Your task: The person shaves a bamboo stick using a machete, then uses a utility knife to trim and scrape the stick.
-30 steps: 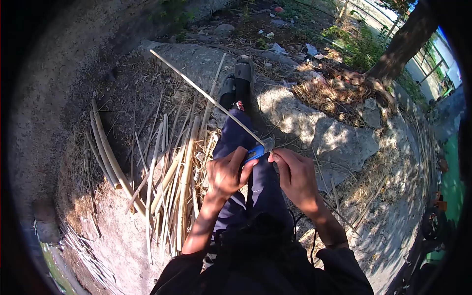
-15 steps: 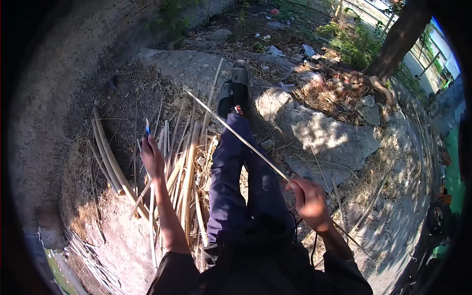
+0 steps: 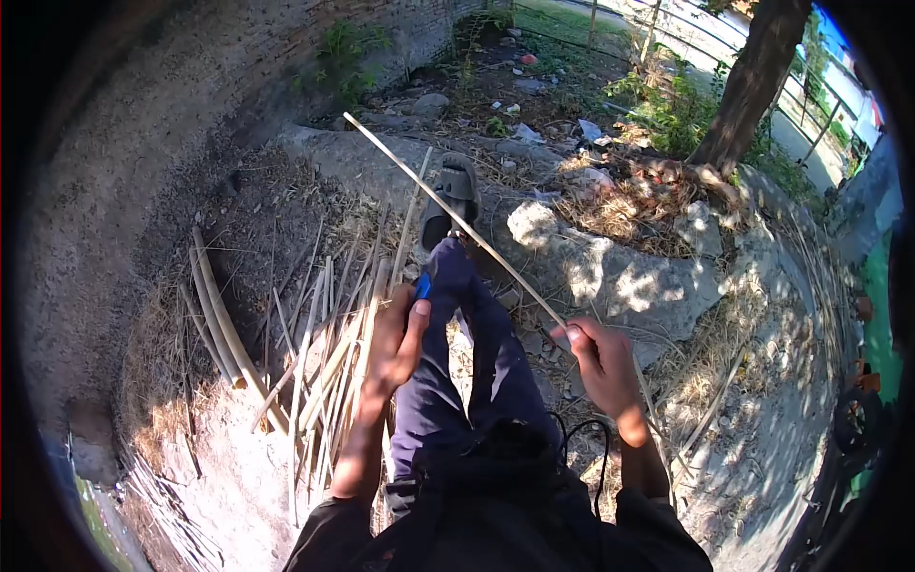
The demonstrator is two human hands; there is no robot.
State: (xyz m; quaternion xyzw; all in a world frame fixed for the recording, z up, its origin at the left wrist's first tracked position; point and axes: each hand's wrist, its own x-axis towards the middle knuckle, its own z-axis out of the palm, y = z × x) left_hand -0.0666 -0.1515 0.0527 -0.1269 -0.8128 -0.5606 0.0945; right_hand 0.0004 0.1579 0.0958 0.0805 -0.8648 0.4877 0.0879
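Observation:
A long, thin bamboo strip slants up and leftward from my right hand, which pinches its lower end between thumb and fingers. Its far tip reaches past my shoes. My left hand is closed around a blue-handled knife, left of the strip and apart from it. The blade cannot be made out now. Under the left hand lies a pile of split bamboo pieces, partly hidden by the forearm. My trousered legs stretch forward between both hands.
Curved bamboo lengths lie at the left. Large rocks and dry grass are right of my feet, near a tree trunk. A brick wall stands at the upper left. Thin strips lie lower left.
My left hand has moved right with the knife, from above the left ground to beside my leg. The strip's far tip has risen and shifted slightly left; my right hand still holds it.

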